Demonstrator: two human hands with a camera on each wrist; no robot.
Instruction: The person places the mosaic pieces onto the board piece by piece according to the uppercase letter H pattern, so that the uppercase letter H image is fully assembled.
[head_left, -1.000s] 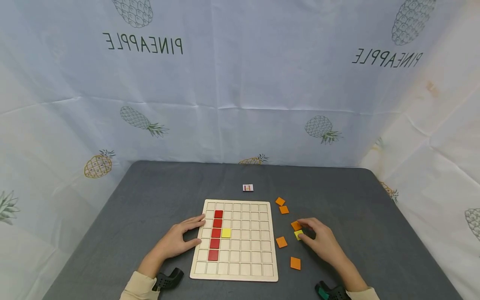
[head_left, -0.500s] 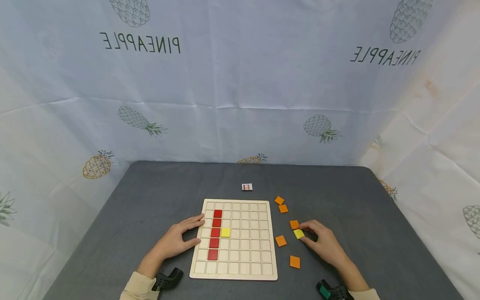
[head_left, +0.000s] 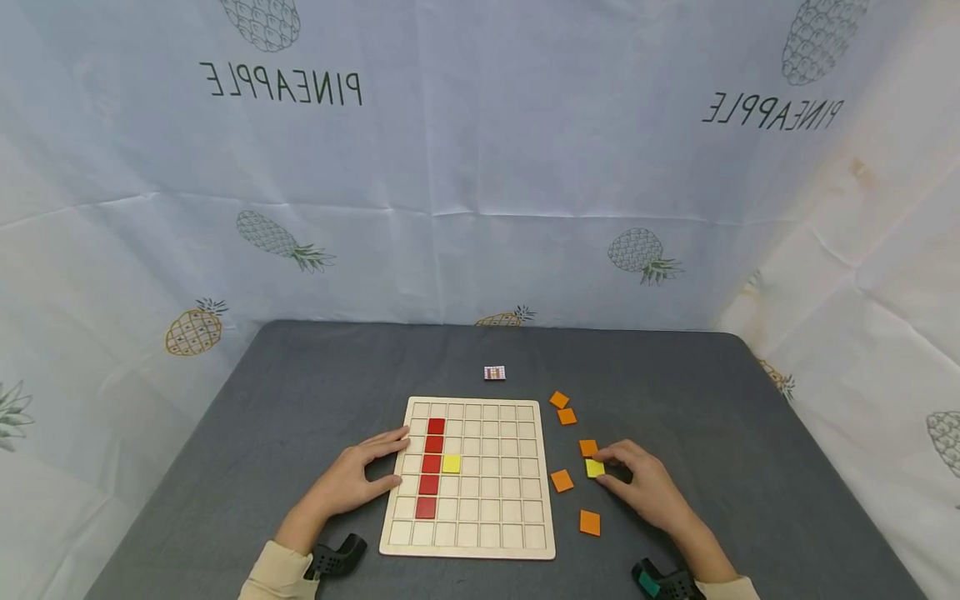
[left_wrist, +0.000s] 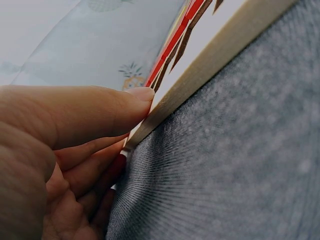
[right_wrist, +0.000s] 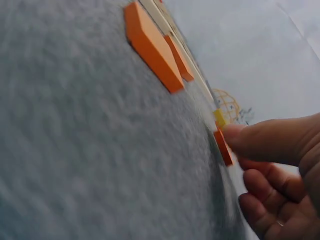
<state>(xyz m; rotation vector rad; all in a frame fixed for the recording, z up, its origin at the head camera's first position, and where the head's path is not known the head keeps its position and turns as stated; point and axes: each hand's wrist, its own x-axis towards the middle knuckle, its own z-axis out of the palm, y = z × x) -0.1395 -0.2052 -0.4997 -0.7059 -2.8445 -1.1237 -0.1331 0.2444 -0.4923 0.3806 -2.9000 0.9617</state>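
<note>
A wooden grid board (head_left: 495, 500) lies on the dark table, with a column of several red tiles (head_left: 432, 464) at its left and one yellow tile (head_left: 451, 463) beside the middle red one. Along the board's left edge rests my left hand (head_left: 352, 479); its thumb (left_wrist: 120, 107) touches the rim in the left wrist view. To the right of the board, my right hand (head_left: 645, 483) pinches a second yellow tile (head_left: 594, 468) between thumb and index finger. An orange tile (head_left: 588, 448) sits just behind that yellow tile.
More orange tiles lie between board and right hand: one near the middle (head_left: 562, 481), one nearer the front (head_left: 590, 523), and two at the back (head_left: 566, 416). Behind the board is a small patterned card (head_left: 494, 372). A pineapple-print cloth (head_left: 465, 150) hangs beyond the table.
The yellow tile at my right fingertips has turned and shifted slightly left, now squarer to the board. The right fingers have closed in on it. My left hand stays at the board's edge.
</note>
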